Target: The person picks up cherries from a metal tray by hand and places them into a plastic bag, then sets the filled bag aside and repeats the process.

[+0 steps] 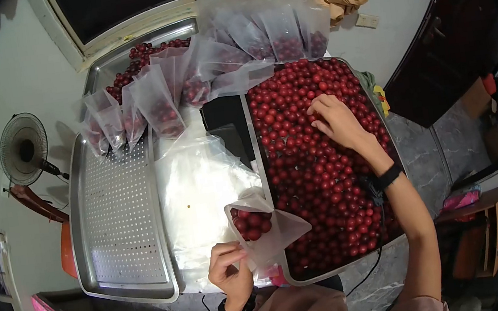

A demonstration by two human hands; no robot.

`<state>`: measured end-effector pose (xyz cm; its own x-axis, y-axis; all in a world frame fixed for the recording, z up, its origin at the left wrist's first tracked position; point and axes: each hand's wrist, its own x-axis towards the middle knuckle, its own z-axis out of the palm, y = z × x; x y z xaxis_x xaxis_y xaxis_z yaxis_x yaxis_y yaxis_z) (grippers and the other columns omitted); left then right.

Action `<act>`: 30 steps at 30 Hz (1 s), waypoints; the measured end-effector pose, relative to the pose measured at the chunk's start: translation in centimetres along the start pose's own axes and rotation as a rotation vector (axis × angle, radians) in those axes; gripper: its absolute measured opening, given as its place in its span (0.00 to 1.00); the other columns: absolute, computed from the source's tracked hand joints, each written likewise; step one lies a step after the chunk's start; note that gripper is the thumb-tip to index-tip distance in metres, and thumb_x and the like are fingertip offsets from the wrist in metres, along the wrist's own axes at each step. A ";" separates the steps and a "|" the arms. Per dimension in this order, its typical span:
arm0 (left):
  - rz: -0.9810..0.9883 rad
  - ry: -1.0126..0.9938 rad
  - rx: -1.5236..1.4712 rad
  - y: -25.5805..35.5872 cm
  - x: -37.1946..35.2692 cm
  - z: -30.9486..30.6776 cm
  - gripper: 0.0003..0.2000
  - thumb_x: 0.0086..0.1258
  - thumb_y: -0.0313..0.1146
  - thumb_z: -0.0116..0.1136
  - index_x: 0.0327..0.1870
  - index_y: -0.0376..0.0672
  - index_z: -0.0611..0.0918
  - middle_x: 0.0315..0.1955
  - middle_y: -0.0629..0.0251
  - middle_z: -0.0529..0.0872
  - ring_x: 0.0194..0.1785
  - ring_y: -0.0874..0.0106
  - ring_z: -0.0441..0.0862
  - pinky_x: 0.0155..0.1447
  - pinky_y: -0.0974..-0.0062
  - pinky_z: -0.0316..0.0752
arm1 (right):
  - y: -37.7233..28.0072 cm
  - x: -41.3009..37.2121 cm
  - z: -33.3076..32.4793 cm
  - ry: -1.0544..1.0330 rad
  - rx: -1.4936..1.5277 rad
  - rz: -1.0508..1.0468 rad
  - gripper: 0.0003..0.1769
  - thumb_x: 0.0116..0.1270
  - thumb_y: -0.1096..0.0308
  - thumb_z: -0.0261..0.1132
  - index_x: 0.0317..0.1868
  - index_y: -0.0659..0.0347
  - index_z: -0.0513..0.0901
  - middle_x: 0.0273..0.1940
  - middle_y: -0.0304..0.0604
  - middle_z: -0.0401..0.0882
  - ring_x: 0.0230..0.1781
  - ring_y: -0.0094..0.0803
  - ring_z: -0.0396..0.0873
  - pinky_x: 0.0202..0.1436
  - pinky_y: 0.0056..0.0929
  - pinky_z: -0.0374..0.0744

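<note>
My left hand (231, 271) pinches the edge of a clear plastic bag (288, 230) at the table's front. Several dark red round fruits (251, 223) lie inside this bag, whose mouth is spread. To the right, a large metal tray (256, 148) is filled with small red round fruits (306, 167). My right hand (337, 121) is over the upper part of that tray, at the fruits. Its fingers are bent and the thumb stands apart from them; whether a fruit is under the palm is hidden. Each wrist wears a black band.
Filled clear bags (159, 107) stand along the back, some over a rear metal tray (96, 75) with more fruits. A perforated metal tray (119, 215) lies left. Flat plastic bags (199, 180) cover the middle. A fan (24, 149) is far left; a black cable (371, 268) crosses the right tray's front.
</note>
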<state>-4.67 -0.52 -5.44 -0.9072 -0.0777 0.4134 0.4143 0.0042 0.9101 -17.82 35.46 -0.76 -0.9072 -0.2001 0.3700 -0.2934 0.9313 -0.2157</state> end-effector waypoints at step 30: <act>0.010 0.015 -0.038 0.4 0.4 0.7 0.08 0.61 0.13 0.65 0.35 0.38 0.81 0.35 0.64 0.80 0.39 0.75 0.77 0.45 0.79 0.72 | -22.9 0.8 -2.2 -0.346 -0.010 -0.371 0.08 0.44 0.75 0.69 0.29 0.66 0.84 0.25 0.50 0.83 0.25 0.42 0.85 0.24 0.36 0.82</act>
<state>-4.87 0.12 -4.89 -0.9022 -0.0928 0.4213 0.4257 -0.0326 0.9043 -11.16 14.61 6.49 -0.7897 -0.6055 0.0983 -0.6135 0.7810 -0.1172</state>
